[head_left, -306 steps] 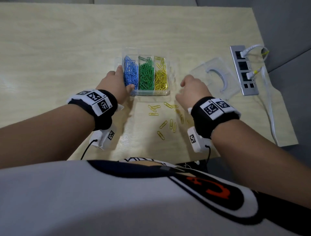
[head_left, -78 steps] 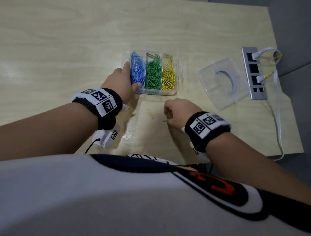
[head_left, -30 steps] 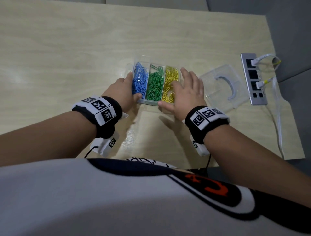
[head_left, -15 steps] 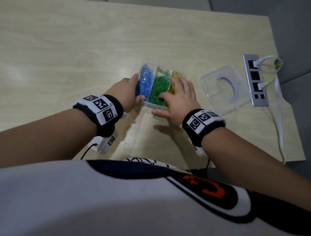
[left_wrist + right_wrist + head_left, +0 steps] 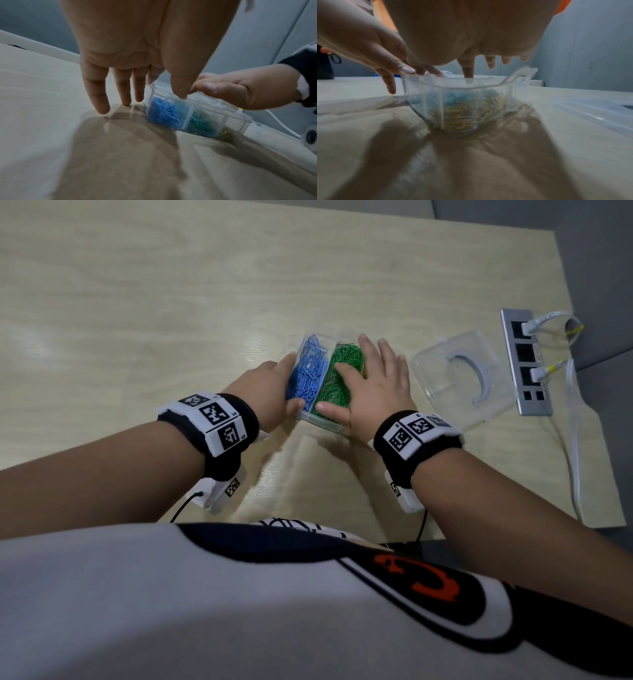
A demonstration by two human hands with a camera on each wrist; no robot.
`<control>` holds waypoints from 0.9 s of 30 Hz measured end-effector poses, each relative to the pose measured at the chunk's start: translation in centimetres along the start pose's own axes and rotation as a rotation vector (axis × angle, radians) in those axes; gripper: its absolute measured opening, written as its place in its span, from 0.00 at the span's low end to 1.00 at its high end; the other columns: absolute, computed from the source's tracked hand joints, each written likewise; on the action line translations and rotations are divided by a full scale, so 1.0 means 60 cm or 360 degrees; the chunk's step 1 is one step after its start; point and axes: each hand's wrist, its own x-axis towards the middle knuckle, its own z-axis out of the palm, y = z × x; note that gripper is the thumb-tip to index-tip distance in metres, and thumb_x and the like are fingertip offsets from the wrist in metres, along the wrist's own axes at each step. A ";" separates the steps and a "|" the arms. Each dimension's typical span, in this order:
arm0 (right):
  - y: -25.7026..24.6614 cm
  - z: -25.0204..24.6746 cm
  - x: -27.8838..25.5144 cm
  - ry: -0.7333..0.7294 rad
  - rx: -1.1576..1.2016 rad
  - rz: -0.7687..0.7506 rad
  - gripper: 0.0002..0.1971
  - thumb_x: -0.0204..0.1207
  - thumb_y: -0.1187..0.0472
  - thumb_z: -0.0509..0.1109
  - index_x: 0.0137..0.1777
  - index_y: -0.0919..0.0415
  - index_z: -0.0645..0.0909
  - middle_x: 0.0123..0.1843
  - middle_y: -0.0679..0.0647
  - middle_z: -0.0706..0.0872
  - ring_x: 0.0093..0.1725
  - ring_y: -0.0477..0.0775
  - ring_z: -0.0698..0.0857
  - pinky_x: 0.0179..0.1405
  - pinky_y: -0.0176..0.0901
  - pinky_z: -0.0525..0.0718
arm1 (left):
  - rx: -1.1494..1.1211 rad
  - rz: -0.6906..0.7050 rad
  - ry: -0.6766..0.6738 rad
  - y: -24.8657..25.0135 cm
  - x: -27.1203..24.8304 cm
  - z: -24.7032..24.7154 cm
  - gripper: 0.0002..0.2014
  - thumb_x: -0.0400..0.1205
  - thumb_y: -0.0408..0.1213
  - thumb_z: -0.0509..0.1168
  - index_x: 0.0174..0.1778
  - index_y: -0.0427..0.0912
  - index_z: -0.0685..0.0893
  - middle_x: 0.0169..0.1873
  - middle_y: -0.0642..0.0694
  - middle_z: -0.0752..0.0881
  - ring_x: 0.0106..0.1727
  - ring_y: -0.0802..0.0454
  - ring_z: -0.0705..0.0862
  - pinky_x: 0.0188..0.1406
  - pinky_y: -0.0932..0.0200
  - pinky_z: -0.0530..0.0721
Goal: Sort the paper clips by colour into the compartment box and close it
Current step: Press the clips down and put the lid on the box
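Note:
The clear compartment box (image 5: pixel 337 428) stands turned at an angle on the table, without its lid. Blue clips (image 5: pixel 308 371) fill its left compartment and green clips (image 5: pixel 346 361) the middle one. The yellow clips (image 5: pixel 462 115) show only in the right wrist view. My left hand (image 5: pixel 270 388) pinches the box's near left corner between thumb and index finger; its other fingers (image 5: pixel 101 105) are straight, with their tips down beside the box. My right hand (image 5: pixel 376 378) lies flat and open over the right side of the box, hiding the yellow compartment in the head view.
The clear lid (image 5: pixel 459 374) with a grey arc lies on the table right of the box. Beyond it a grey power strip (image 5: pixel 525 361) with white cables sits near the table's right edge (image 5: pixel 589 405). Bare wood stretches left and behind.
The loose yellow clips are gone from the table. The box has turned clockwise between my hands. My right hand has slid from the box's right edge to lie over its right part.

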 end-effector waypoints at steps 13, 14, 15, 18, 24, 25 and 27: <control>-0.049 0.014 0.002 -0.0001 -0.0046 -0.0354 0.35 0.70 0.24 0.56 0.66 0.48 0.79 0.81 0.57 0.60 0.83 0.63 0.49 0.81 0.64 0.38 | -0.0027 0.0016 -0.0016 -0.006 0.003 -0.001 0.38 0.80 0.49 0.66 0.82 0.46 0.54 0.67 0.34 0.75 0.66 0.35 0.76 0.60 0.48 0.73; -0.048 0.016 0.003 -0.0032 -0.0064 -0.0297 0.37 0.69 0.23 0.55 0.70 0.46 0.76 0.83 0.57 0.55 0.84 0.63 0.45 0.80 0.65 0.37 | -0.0020 0.0016 -0.0016 -0.007 0.003 -0.001 0.38 0.80 0.49 0.66 0.82 0.46 0.53 0.67 0.34 0.75 0.66 0.35 0.76 0.61 0.48 0.73; -0.047 0.017 0.005 -0.0035 -0.0088 -0.0244 0.40 0.68 0.22 0.55 0.74 0.46 0.72 0.85 0.57 0.51 0.84 0.64 0.42 0.80 0.66 0.37 | -0.0017 0.0014 -0.0016 -0.007 0.004 0.000 0.39 0.80 0.49 0.65 0.83 0.46 0.53 0.67 0.34 0.75 0.66 0.35 0.76 0.61 0.48 0.73; -0.044 0.008 0.009 0.0040 -0.0063 -0.0147 0.45 0.69 0.24 0.57 0.81 0.50 0.62 0.86 0.57 0.45 0.84 0.63 0.41 0.81 0.64 0.37 | 0.0002 0.0014 -0.0013 -0.009 0.005 0.001 0.39 0.80 0.49 0.65 0.83 0.45 0.53 0.67 0.34 0.75 0.66 0.35 0.76 0.61 0.48 0.73; -0.045 0.000 0.023 -0.0124 -0.0184 -0.0173 0.43 0.68 0.21 0.51 0.80 0.41 0.62 0.85 0.56 0.35 0.83 0.65 0.34 0.80 0.67 0.34 | 0.0012 0.0016 -0.0022 -0.008 0.006 0.000 0.39 0.80 0.50 0.65 0.83 0.46 0.52 0.67 0.35 0.75 0.65 0.35 0.76 0.60 0.48 0.74; -0.044 -0.001 0.024 -0.0113 -0.0174 -0.0133 0.44 0.67 0.20 0.50 0.81 0.42 0.61 0.85 0.56 0.34 0.83 0.65 0.34 0.80 0.67 0.35 | 0.0029 0.0024 -0.0019 -0.008 0.006 0.000 0.39 0.80 0.50 0.65 0.83 0.45 0.52 0.68 0.35 0.75 0.65 0.35 0.76 0.60 0.48 0.74; -0.041 -0.007 0.023 -0.0034 -0.0082 -0.0078 0.46 0.67 0.20 0.50 0.81 0.45 0.61 0.86 0.56 0.36 0.83 0.64 0.34 0.80 0.66 0.35 | 0.0058 0.0038 -0.0013 -0.009 0.006 0.000 0.39 0.80 0.51 0.65 0.83 0.44 0.53 0.67 0.34 0.75 0.65 0.34 0.77 0.59 0.47 0.74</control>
